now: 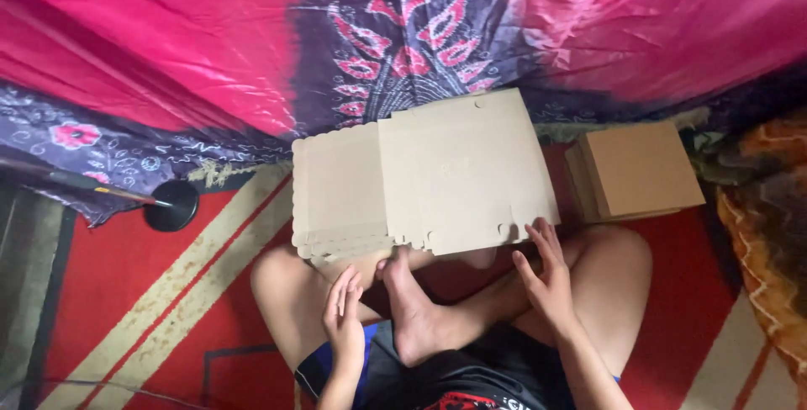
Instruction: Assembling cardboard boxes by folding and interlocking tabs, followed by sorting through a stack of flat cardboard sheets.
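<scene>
From the head view we look down on our own crossed bare legs on a red mat with cream stripes [193,275]. Our right hand [548,280] rests open on the right knee, fingers spread and pointing forward, grasping nothing; its fingertips lie just under the near edge of the flat, unfolded pale brown cardboard box blank [462,170], and we cannot tell whether they touch it. Our left hand [343,317] sits loose and released on the left thigh, fingers gently curled, also empty.

The blank lies flat just ahead of both hands, tilted slightly, with small round notches and cut tabs along its near edge and a notch at its far edge. It overlaps a stack of similar flat cardboard blanks with scalloped edges [336,195], which spreads forward of the left hand, its lower edges fanned above the left knee.

Ahead and to the right of the right hand stands a neat pile of folded plain brown cardboard pieces [639,170], unmarked, well apart from the fingers. Far to the left of the left hand sits a round black base with a thin rod [172,205].

Beyond everything hangs a pink and purple patterned cloth [403,31], closing off the far side. Open mat shows to the left of the left knee and to the right of the right knee.
</scene>
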